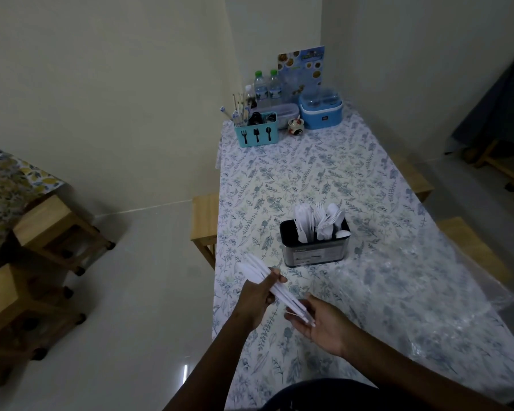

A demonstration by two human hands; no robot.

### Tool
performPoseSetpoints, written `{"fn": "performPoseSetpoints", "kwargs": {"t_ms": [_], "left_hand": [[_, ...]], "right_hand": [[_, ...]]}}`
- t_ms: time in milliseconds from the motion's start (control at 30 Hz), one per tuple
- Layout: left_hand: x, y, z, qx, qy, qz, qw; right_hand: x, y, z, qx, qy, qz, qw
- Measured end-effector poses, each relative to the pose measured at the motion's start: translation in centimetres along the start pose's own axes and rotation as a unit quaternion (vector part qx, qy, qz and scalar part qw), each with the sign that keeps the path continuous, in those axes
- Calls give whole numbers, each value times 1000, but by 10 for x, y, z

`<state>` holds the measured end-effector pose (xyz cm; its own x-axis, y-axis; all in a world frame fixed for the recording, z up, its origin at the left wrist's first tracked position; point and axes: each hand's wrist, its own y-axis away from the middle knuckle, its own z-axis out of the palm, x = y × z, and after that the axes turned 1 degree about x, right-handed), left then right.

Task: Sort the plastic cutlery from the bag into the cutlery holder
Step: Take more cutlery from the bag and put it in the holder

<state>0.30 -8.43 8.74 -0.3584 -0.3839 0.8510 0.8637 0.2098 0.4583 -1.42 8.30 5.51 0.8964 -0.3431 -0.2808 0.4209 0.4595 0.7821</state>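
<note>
Gripping the fanned cutlery bundle (264,278) mid-length in the left hand (257,296), right hand (324,324) cradling its handle ends on straight fingers (304,332), near the cutlery holder (312,250) — best level them before dropping in

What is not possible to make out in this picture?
Head view only:
- White cutlery bundle: type unclear; it is blurred, and the left hand and right hand cover parts of it.
- Cutlery holder: compartments hidden by its wall; label too small.
- Clear bag: contents uncertain through glare and dim light.
</note>
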Motion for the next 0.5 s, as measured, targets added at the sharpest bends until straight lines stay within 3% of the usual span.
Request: {"fn": "performPoseSetpoints", "kwargs": {"t_ms": [100,267,500], "left_hand": [[0,4,7,-24,-48,11,998],[-6,6,20,-29,-62,-1,998],[-1,8,29,-57,-161,31,985]], "right_hand": [[-4,1,1,7,-65,4,998],[-8,3,2,9,-52,7,999],[-8,12,3,44,136,35,989]]}}
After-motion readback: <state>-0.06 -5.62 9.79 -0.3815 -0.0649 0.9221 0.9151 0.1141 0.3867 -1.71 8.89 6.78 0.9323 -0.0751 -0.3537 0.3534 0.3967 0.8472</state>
